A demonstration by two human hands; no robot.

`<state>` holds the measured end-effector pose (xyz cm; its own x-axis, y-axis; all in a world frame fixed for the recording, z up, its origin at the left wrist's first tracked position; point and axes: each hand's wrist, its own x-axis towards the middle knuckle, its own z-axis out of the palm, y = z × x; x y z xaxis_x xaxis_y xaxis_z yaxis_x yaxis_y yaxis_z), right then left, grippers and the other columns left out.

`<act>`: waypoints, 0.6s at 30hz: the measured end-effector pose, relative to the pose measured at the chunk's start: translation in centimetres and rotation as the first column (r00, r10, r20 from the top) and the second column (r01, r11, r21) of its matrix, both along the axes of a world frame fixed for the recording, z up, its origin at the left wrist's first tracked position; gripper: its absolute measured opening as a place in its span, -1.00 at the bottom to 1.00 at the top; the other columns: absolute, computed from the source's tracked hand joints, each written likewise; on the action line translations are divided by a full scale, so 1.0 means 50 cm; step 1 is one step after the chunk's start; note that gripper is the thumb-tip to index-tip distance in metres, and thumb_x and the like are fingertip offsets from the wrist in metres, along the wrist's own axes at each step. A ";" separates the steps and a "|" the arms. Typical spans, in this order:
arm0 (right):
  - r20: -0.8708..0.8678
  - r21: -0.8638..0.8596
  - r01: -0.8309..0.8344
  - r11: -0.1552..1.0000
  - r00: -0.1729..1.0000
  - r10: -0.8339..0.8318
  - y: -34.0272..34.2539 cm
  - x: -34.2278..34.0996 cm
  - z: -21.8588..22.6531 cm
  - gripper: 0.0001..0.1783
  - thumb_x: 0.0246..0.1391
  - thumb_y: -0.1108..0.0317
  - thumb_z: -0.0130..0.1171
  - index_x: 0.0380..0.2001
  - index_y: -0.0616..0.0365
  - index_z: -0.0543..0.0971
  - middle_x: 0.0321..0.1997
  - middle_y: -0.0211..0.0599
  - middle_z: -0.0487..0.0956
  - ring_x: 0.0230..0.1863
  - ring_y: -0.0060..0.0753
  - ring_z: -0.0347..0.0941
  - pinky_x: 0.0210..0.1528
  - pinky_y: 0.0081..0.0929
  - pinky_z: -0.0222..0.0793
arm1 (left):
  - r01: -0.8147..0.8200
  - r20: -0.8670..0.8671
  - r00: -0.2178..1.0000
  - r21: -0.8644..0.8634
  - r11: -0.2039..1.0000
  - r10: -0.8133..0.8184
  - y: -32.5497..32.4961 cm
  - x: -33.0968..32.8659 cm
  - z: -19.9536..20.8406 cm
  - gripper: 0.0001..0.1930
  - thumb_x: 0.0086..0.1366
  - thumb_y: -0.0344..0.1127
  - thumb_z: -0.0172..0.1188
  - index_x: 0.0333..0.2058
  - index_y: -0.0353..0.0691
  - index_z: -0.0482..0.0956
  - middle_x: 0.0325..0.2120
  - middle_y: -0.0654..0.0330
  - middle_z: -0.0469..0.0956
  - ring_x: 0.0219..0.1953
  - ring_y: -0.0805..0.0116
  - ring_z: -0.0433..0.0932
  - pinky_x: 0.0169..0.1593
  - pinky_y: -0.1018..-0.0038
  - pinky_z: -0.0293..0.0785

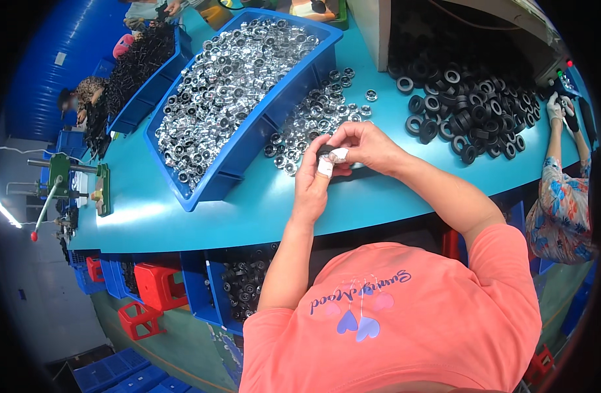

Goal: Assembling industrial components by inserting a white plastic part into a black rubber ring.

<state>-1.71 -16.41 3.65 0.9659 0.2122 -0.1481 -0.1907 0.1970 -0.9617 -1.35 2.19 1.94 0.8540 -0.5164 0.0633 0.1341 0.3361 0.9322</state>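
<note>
In front of my chest, above the table's near edge, my left hand [312,180] and my right hand [371,149] meet with fingers pinched around a small black tyre [325,150]. White tape wraps both thumbs. My fingers cover most of the tyre, so whether a hub sits inside cannot be told. Just beyond my left hand lie loose silver wheel hubs [319,112], spilling beside a large blue tub [251,143] heaped with the same hubs. To the right of my hands spreads a pile of black rubber tyres [479,112].
The turquoise table [150,229] curves around me. A green hand press [63,178] stands at the left; another blue tub [146,98] holds black parts. Below the edge is a bin of black wheels [243,281], near red stools [157,286]. A co-worker's gloved hands [560,110] work at right.
</note>
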 end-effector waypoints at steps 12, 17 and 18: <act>0.223 -0.281 0.067 0.957 0.975 -0.003 0.007 -0.014 0.029 -0.66 0.02 0.30 0.43 -0.16 0.18 0.60 -0.24 -0.38 0.54 -0.33 -0.63 0.49 -0.31 -0.58 0.43 | -0.216 -0.088 0.970 0.105 0.971 0.226 -0.006 -0.002 -0.004 -0.50 0.45 -0.08 0.18 0.18 -0.33 0.46 -0.29 0.19 0.62 -0.40 0.52 0.57 -0.53 0.64 0.40; 0.641 -0.458 0.336 0.823 0.766 0.044 0.035 -0.035 0.049 -0.56 -0.17 0.39 0.43 -0.13 0.09 0.61 -0.22 -0.33 0.45 -0.31 -0.40 0.51 -0.29 -0.42 0.49 | -0.310 -0.059 0.947 0.112 0.944 0.317 -0.016 -0.002 0.004 -0.50 0.43 -0.08 0.22 0.17 -0.35 0.49 -0.26 0.18 0.63 -0.34 0.52 0.59 -0.43 0.60 0.51; 0.615 -0.469 0.324 0.822 0.787 0.040 0.038 -0.036 0.049 -0.58 -0.17 0.42 0.40 -0.14 0.08 0.61 -0.24 -0.33 0.46 -0.31 -0.33 0.52 -0.28 -0.36 0.51 | -0.303 -0.077 0.947 0.113 0.946 0.312 -0.016 -0.003 0.009 -0.50 0.42 -0.10 0.23 0.16 -0.37 0.49 -0.26 0.17 0.64 -0.32 0.51 0.60 -0.42 0.59 0.53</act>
